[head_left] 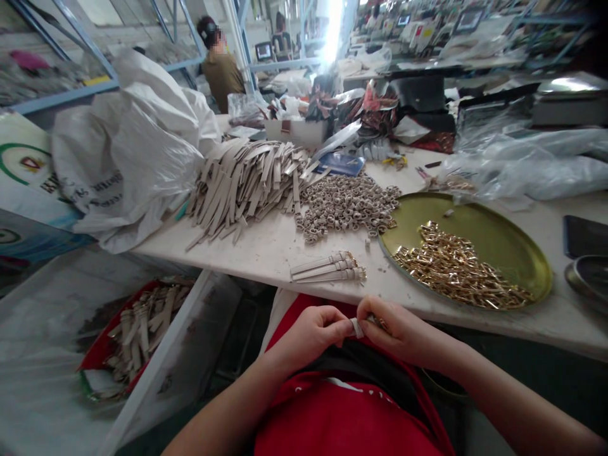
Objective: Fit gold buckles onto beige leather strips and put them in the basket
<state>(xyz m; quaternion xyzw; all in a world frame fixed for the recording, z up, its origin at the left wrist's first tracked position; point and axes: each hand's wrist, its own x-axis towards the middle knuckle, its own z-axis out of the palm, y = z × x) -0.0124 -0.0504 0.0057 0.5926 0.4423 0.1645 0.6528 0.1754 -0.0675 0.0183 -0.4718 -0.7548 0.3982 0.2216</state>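
1. Only got the head view here, so: the left hand point(316, 329) has its thumb and fingertips pinched tight on a small pale strap point(356, 327), in front of the table edge, right above the lap.
2. The right hand point(399, 326) is on the same strap from the other side, fingers curled in close. A bit of gold metal point(382, 325) peeks out by those fingers, but most of it's covered, so I can't tell what piece that is.
3. Just past the hands, a little bunch of straps with gold ends point(327, 267) lies flat on the pale table point(266, 247).
4. Behind that bunch there's a big messy heap of flat strips point(251, 180), and touching its right side, a pile of small loops point(349, 206).
5. Over to the right sits a round gold-green tray point(484, 225) with a load of shiny gold buckles point(460, 269) spread over its near part.
6. Lower left, below table height, a red bin point(97, 348) holds more straps point(142, 329).
7. A white sack point(128, 158) slumps at the table's left end, and someone in a brown top point(223, 76) is further back.
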